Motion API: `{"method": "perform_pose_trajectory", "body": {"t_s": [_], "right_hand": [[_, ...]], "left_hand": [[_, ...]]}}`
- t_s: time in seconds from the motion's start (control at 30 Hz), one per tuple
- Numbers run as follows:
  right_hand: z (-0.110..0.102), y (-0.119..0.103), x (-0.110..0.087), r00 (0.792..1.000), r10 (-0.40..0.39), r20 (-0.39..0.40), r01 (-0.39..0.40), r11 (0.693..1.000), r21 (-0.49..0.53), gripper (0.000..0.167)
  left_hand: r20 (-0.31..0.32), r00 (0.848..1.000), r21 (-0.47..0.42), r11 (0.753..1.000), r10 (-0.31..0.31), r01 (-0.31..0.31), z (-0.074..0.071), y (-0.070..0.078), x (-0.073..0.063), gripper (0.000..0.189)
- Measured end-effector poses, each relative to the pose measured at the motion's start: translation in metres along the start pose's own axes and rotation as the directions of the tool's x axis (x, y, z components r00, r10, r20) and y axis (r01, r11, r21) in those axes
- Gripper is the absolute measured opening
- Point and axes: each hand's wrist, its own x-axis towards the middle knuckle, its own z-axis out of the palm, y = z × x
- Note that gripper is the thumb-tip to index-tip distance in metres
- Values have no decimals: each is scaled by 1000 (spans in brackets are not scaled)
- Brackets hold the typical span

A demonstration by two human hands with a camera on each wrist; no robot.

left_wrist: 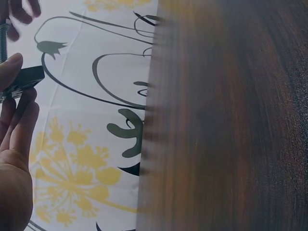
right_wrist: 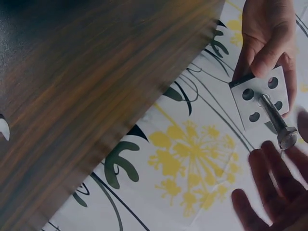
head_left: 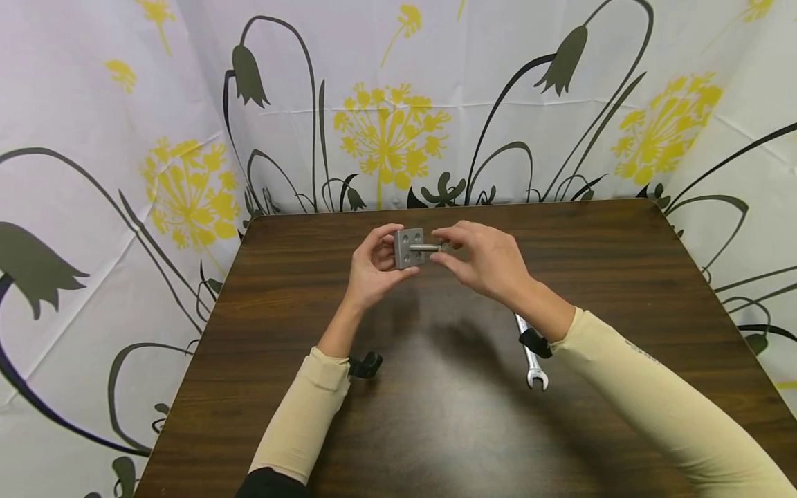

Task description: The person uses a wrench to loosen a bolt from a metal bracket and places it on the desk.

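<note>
A square grey metal block [head_left: 408, 248] with several round holes is held by its edges in my left hand [head_left: 376, 266], above the table. From its middle a hex bolt [head_left: 425, 247] sticks out toward the right, its tip hidden in the block. My right hand [head_left: 488, 257] has its thumb and fingertips round the bolt's head. The right wrist view shows the hex head [right_wrist: 288, 138] between these fingers, and the left thumb [right_wrist: 269, 60] lying on the block's edge. Only a dark side of the block [left_wrist: 30, 77] appears in the left wrist view.
A wrench [head_left: 533, 360] lies on the brown wooden table [head_left: 436, 415], partly hidden beneath my right forearm. Behind the table's far edge hangs a white curtain [head_left: 473, 83] with yellow and grey flowers. A dark wrist mount [head_left: 366, 365] juts out from my left sleeve.
</note>
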Motion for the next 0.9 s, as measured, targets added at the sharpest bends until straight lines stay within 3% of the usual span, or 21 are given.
{"method": "perform_pose_trajectory", "body": {"t_s": [0.1,0.17,0.3,0.47,0.53,0.63,0.8,0.9], "right_hand": [[-1,0,0,999,41,13,-41,999,-2,25],[-2,0,0,1000,20,20,-20,1000,9,20],[-2,1,0,999,-45,3,45,999,15,27],[-2,1,-1,999,16,45,-15,1000,-3,24],[-3,1,-1,998,-3,65,3,1000,0,22],[-3,1,-1,998,-38,53,38,999,2,30],[-2,0,0,999,15,43,-14,1000,-14,28],[-3,0,0,999,-4,40,5,1000,-25,25]], "left_hand": [[0,1000,5,1000,0,0,1,0,1,72],[1,1000,5,1000,-4,4,1,1,0,72],[-1,1000,-3,1000,-5,5,1,0,0,72],[1,1000,1,1000,-7,7,1,-1,0,72],[3,1000,2,1000,-15,15,1,-2,-1,72],[2,1000,3,1000,-15,15,1,-2,-2,72],[-7,1000,8,1000,4,-4,1,0,0,72],[-10,1000,9,1000,4,-4,0,0,1,72]]}}
